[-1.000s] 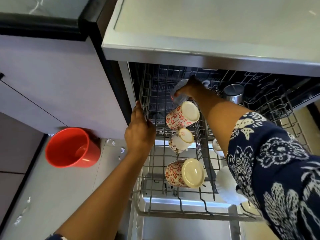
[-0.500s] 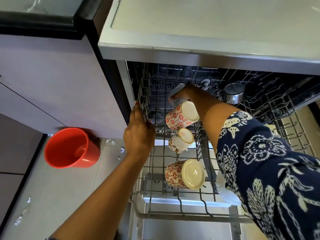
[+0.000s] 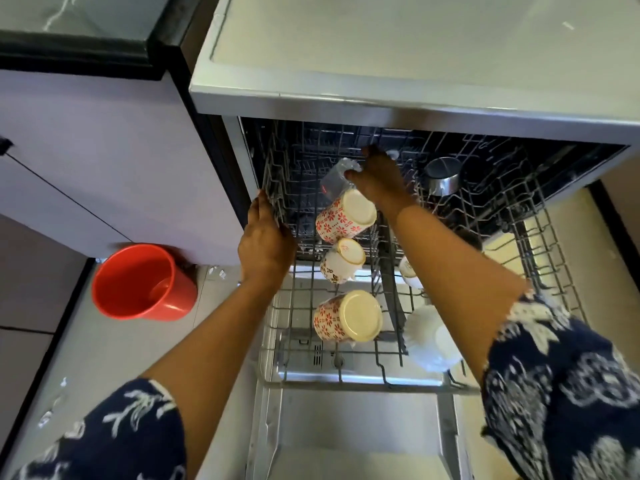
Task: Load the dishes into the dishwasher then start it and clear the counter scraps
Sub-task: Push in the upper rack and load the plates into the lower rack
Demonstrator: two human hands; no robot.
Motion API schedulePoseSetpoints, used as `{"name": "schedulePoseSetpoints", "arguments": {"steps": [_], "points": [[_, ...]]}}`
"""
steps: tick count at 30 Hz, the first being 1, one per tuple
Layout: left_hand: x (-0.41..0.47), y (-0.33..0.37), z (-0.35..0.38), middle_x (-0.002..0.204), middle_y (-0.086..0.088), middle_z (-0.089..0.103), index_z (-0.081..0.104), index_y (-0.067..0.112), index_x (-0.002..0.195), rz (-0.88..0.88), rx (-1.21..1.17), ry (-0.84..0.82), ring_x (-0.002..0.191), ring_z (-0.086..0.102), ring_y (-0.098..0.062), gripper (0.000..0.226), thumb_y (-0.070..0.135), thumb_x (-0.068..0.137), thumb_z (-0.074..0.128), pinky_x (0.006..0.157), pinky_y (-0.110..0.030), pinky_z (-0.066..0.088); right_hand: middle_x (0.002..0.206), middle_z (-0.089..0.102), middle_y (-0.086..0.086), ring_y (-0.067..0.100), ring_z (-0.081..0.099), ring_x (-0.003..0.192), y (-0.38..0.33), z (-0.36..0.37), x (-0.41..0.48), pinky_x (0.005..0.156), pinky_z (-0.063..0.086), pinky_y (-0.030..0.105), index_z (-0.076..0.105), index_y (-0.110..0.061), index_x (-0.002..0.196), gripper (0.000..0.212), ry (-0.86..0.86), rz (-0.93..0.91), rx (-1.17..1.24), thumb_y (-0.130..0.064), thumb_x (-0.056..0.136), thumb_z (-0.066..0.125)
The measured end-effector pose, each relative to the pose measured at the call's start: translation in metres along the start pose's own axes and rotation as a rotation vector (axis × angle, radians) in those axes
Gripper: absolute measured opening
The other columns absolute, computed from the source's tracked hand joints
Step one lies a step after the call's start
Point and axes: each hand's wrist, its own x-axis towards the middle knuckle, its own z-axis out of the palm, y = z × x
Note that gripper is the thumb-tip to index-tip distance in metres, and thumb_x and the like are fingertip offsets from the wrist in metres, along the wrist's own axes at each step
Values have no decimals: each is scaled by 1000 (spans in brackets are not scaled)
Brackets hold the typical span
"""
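The dishwasher's upper wire rack (image 3: 547, 244) is pulled out over the open door (image 3: 356, 434). My left hand (image 3: 265, 240) holds the rack's left rim. My right hand (image 3: 379, 178) reaches deep into the rack and grips a clear glass (image 3: 334, 180), tilted, just behind a red-flowered mug (image 3: 343, 216). A small white mug (image 3: 343, 261) and a second flowered mug (image 3: 346, 317) lie in the same row. A white bowl (image 3: 429, 341) and a steel cup (image 3: 443, 174) sit further right.
A red bucket (image 3: 142, 282) stands on the floor left of the dishwasher, against a pale cabinet (image 3: 104, 161). Small scraps (image 3: 216, 271) lie on the floor tiles near it. The grey counter top (image 3: 398, 46) overhangs the rack.
My right hand has shifted the glass slightly within the back of the rack. The left hand stays on the rack rim.
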Motion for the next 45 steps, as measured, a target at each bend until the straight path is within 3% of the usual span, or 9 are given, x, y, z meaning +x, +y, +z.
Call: {"name": "schedulePoseSetpoints", "arguments": {"steps": [4,12,15,18,21,25,31,37,45], "points": [[-22,3,-11,155,-14,20,19,13,150,74,-153,-9,140,24,-33,68,11,91,53,112,-45,30,119,61,10,29,57,107,17,-21,-84,78,42,27,59,-16,116,32,81,-85,-87,-27,87,58],[-180,-2,1,143,-7,45,42,17,140,307,-120,-69,133,37,-24,58,15,86,63,112,-47,30,108,66,7,24,56,101,89,-51,-269,82,39,28,63,-13,112,26,280,-31,-65,-20,87,62],[-231,-18,20,136,-10,52,46,15,137,332,-30,-78,127,45,-28,50,32,91,49,109,-51,33,112,65,7,26,57,104,135,-40,-315,89,43,33,62,-13,112,27,276,26,-97,-23,87,62],[-260,-32,44,142,-12,47,43,13,140,334,106,-151,133,41,-32,58,46,94,31,112,-56,25,121,60,9,29,54,114,172,-24,-341,99,40,45,57,-13,119,42,263,33,-172,-42,91,46],[-273,-43,66,151,-11,34,32,14,146,390,179,-135,141,28,-31,60,48,95,29,115,-53,18,141,45,13,30,39,134,193,1,-352,110,21,56,46,-13,136,58,174,27,-318,-47,92,29],[-271,-59,83,159,-6,8,13,17,151,441,304,-78,147,6,-26,67,49,95,31,118,-42,-1,157,14,11,25,7,146,211,32,-354,114,8,51,17,-13,150,68,152,3,-395,-49,93,29],[-263,-72,109,158,-4,-16,-9,20,151,487,403,33,146,-12,-25,79,55,93,31,117,-42,-7,158,-14,5,24,-9,146,236,58,-343,117,0,46,-8,-16,150,76,257,-72,-451,-49,93,30],[-250,-77,125,157,-7,-20,-9,16,150,543,446,172,145,-13,-28,85,55,91,37,118,-43,-7,157,-18,4,23,-13,145,247,67,-331,117,-1,45,-7,-13,149,77,350,-147,-468,-50,93,30],[-194,-71,135,155,-11,-24,-13,13,149,540,507,238,145,-13,-30,86,58,93,34,118,-46,-4,155,-24,4,23,-17,144,244,72,-276,117,1,46,-14,-14,148,83,396,-222,-444,-52,94,36]]}}
